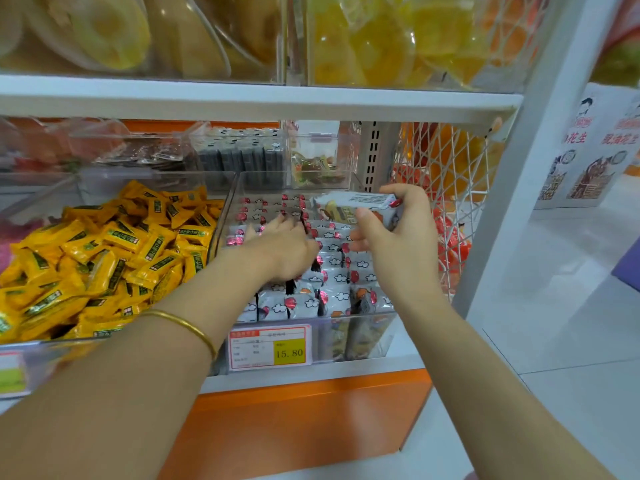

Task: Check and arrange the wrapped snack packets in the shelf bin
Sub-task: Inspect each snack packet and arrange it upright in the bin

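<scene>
most packets [332,271] stand in rows in the bin [225,216]; right hand [398,237] pinches one lifted packet [356,207] yet to place, left hand [280,251] among them, grip unclear

Grey-white packets [332,275] upright in clear bin [356,336]

Left hand [284,251] palm-down, right hand [398,244] pinching packet [353,206]

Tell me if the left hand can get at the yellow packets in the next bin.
Probably yes. The left hand rests on the white packets, and the yellow packets lie heaped, uncovered, just beyond the clear wall beside it.
</scene>
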`<state>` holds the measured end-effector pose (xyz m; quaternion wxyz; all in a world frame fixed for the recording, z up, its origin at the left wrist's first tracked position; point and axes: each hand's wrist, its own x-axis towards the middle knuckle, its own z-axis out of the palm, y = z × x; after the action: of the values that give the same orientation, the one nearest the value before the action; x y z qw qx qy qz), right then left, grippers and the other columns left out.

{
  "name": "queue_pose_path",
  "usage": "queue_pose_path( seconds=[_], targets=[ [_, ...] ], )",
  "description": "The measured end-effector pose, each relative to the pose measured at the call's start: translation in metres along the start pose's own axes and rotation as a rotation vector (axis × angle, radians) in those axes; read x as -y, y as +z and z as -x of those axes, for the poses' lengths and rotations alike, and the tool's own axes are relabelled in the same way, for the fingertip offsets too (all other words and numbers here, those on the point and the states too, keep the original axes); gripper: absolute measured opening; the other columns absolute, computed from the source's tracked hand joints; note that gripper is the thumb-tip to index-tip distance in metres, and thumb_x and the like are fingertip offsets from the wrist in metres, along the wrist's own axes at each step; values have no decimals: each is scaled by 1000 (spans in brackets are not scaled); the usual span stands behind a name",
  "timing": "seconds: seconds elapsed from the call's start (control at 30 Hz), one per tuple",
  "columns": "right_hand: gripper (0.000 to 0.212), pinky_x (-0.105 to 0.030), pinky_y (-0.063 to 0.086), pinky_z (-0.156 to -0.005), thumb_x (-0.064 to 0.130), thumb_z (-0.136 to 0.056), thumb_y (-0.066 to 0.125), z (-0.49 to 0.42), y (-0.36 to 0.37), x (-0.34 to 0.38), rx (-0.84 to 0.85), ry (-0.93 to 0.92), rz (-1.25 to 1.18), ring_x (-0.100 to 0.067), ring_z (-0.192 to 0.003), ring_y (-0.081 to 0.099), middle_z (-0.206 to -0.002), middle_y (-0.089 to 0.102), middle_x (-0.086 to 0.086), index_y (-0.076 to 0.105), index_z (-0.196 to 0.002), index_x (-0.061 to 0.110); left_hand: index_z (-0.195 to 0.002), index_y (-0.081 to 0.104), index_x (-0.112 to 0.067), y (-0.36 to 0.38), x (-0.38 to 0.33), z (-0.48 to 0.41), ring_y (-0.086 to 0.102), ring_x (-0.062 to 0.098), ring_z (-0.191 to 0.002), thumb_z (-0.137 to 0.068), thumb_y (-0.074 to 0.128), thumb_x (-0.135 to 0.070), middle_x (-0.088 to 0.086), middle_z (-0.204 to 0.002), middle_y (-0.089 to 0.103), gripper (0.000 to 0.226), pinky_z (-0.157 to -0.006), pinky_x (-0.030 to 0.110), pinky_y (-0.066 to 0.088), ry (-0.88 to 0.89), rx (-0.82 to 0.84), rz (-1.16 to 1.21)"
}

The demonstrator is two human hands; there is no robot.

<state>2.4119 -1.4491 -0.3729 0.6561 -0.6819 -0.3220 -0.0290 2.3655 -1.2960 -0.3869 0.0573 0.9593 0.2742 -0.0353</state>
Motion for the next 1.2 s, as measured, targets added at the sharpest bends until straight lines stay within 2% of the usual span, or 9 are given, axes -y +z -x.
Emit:
queue_pose_path(
  seconds=[0.13, 0.23, 0.33, 0.47, 0.53, 0.7, 0.87, 1.03, 1.2],
  targets=[
    [26, -29, 55, -68, 13, -91, 56, -2, -1, -1, 19, -6, 11, -15, -67, 67, -84, 65, -10, 41, -109, 25, -112, 54, -13, -5, 2, 10, 17, 21, -139, -97, 16, -32, 6, -139, 39, 45, -109, 59, 5, 13, 9, -7],
    [28, -21, 55, -63, 13, -93, 54, -5, -2, -2, 42, -28, 40, -8, -66, 66, -104, 60, -12, 42, -115, 25, -88, 52, -17, -3, 3, 28, 25, 19, -132, -96, 18, -30, 2, -118, 45, 37, -109, 59, 9, 61, -37, 5],
    [31, -25, 57, -67, 13, -93, 54, -10, 0, -3, 107, -105, 142, -9, -71, 66, -112, 56, -10, 46, -121, 22, -94, 50, -19, 3, 3, 45, 30, 16, -125, -96, 19, -30, -1, -113, 43, 33, -109, 56, 12, 103, -64, 37],
    [36, -40, 54, -81, 11, -91, 56, -30, 17, 0, 223, -203, 309, -23, -92, 62, -116, 56, -9, 46, -125, 13, -130, 45, -17, 8, 5, 53, 14, 12, -138, -96, 18, -34, -3, -144, 32, 46, -112, 53, 2, 137, -110, 30],
    [36, -38, 52, -86, 13, -90, 58, -45, 30, 0, 298, -252, 444, -24, -96, 61, -119, 56, -10, 47, -124, 11, -138, 37, -17, 10, 6, 53, 7, 12, -142, -96, 17, -35, -3, -151, 24, 50, -112, 53, -1, 143, -108, 20],
    [43, -30, 44, -86, 23, -86, 66, -71, 61, -7, 503, -317, 727, -25, -109, 54, -119, 57, -11, 47, -122, 9, -141, 33, -16, 11, 6, 51, 5, 12, -142, -96, 17, -35, -3, -153, 20, 52, -111, 54, -3, 152, -105, 32],
    [51, -20, 34, -83, 23, -82, 70, -79, 72, -15, 610, -259, 780, -25, -116, 51, -128, 55, -12, 50, -126, 5, -141, 30, -14, 8, 5, 56, -1, 12, -143, -96, 17, -33, -1, -154, 15, 51, -113, 52, -4, 153, -100, 76],
    [32, -22, 34, -77, 10, -91, 51, -72, 74, -23, 734, -263, 886, -24, -111, 54, -123, 61, -10, 60, -121, 7, -138, 33, -7, -5, 1, 67, -4, 17, -144, -97, 20, -32, 4, -155, 14, 50, -115, 51, 1, 132, -140, 21],
    [41, -28, 31, -101, -1, -89, 37, -73, 70, -25, 758, -239, 941, -28, -119, 47, -123, 62, -7, 65, -117, 12, -143, 26, -9, -11, 14, 75, -2, 19, -144, -98, 23, -29, 5, -155, 15, 50, -112, 55, -3, 68, -357, -223]
  ],
)
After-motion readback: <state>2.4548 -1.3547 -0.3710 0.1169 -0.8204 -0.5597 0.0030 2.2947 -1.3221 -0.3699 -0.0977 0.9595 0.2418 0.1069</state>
